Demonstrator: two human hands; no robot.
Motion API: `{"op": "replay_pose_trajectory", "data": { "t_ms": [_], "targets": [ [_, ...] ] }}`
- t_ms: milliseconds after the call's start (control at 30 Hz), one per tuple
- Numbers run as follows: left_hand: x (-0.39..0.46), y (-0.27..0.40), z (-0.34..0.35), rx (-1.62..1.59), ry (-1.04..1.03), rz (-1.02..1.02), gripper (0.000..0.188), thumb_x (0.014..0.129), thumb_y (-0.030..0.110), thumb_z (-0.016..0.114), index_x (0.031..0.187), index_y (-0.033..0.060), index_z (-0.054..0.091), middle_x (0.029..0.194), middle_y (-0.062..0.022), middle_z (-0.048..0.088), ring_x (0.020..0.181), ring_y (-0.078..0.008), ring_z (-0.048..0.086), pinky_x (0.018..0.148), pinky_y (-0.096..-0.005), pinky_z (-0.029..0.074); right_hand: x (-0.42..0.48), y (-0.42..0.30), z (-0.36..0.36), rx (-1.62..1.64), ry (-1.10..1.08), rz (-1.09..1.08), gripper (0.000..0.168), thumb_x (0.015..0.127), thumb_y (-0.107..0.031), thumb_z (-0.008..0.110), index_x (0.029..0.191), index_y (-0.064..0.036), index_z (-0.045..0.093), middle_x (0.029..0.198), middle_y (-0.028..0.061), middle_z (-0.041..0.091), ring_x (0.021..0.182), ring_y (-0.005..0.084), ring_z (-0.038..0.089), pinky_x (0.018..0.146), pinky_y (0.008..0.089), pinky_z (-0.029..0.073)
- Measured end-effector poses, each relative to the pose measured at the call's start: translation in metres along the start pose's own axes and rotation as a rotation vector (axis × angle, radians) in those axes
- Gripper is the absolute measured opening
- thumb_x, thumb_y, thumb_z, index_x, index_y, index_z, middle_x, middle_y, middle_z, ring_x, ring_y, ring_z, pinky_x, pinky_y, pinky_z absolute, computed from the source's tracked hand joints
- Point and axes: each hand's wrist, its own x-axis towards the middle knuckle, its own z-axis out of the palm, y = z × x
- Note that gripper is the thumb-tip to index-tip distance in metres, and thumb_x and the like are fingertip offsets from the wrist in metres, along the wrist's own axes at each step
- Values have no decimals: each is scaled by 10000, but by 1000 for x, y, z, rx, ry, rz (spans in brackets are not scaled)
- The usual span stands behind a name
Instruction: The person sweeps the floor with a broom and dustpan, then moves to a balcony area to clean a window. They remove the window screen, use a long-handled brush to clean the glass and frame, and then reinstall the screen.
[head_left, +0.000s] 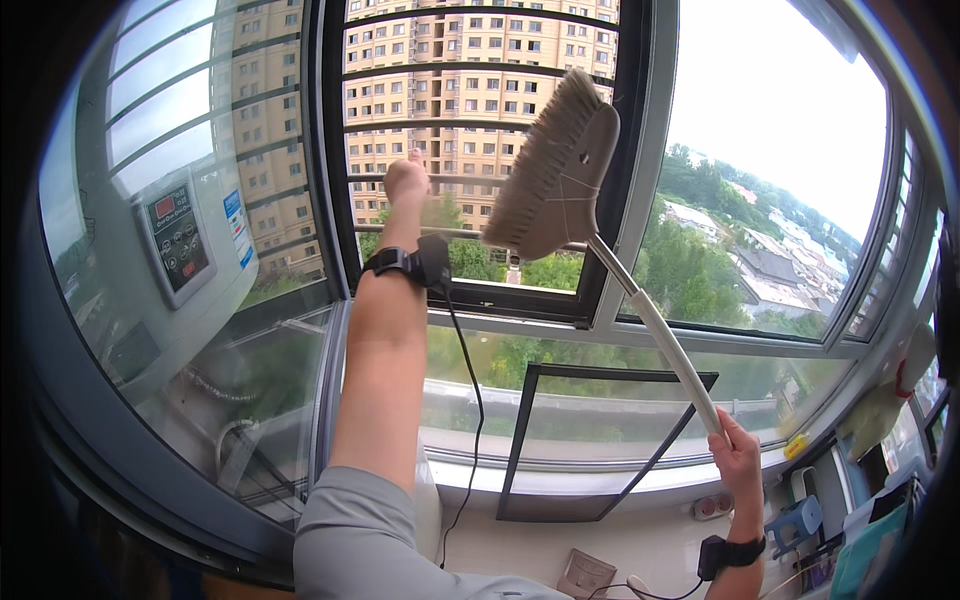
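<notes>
My right hand (736, 450) grips the pale handle of a broom (675, 352) near its lower end. The broom is raised at a slant, and its grey-brown head (570, 195) is up in front of the window's right frame, bristles facing left. Thin string is tied around the head. My left arm reaches out toward the window opening. My left hand (407, 178), fingers curled, is at the dark horizontal window bars (465, 180). Whether it grips a bar cannot be made out.
A dark-framed window screen (517, 442) leans against the low glass. A dustpan (587, 574) and a pair of slippers (712, 506) are on the floor. To the right stands a blue stool (799, 521). Behind glass at left hangs a white appliance (176, 240). Cables trail from both wristbands.
</notes>
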Motion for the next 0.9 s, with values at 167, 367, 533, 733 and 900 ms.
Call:
{"op": "replay_pose_trajectory", "data": {
  "t_ms": [167, 367, 533, 733, 900],
  "targets": [
    [-34, 19, 15, 171, -307, 174, 972, 776, 675, 501, 1388, -36, 244, 1409, -236, 318, 1309, -352, 322, 1081, -408, 284, -10, 20, -1, 30, 15, 161, 380, 823, -73, 595, 1180, 51, 554, 737, 90, 578, 626, 80, 482, 564, 235, 421],
    [-62, 8, 63, 123, -421, 443, 722, 862, 644, 416, 898, -46, 626, 769, -129, 654, 766, -244, 627, 694, -376, 471, 5, 4, 14, 1, -103, 80, 366, 824, -71, 596, 1168, 49, 563, 723, 105, 582, 618, 90, 480, 575, 239, 426],
    [3, -13, 19, -148, -30, -106, 518, 928, 465, 447, 847, -19, 615, 721, -130, 648, 647, -200, 629, 615, -300, 496, -21, 38, -22, -121, -14, -74, 385, 795, -53, 618, 1162, 50, 564, 802, 173, 650, 619, 167, 567, 613, 255, 462],
    [-50, 8, 54, -28, -304, 42, 861, 785, 670, 512, 1292, -21, 425, 1320, -227, 433, 1258, -302, 386, 950, -477, 379, 10, 51, -14, -68, -42, -51, 378, 812, -53, 610, 1174, 42, 559, 823, 192, 653, 709, 139, 617, 666, 257, 479],
    [-86, 16, 94, -146, -489, 94, 622, 826, 545, 578, 1110, -8, 552, 895, -116, 623, 718, -164, 577, 704, -343, 476, 18, 62, -19, -15, -97, -63, 374, 824, -69, 615, 1174, 49, 556, 817, 200, 648, 719, 163, 624, 668, 267, 483]
  ]
}}
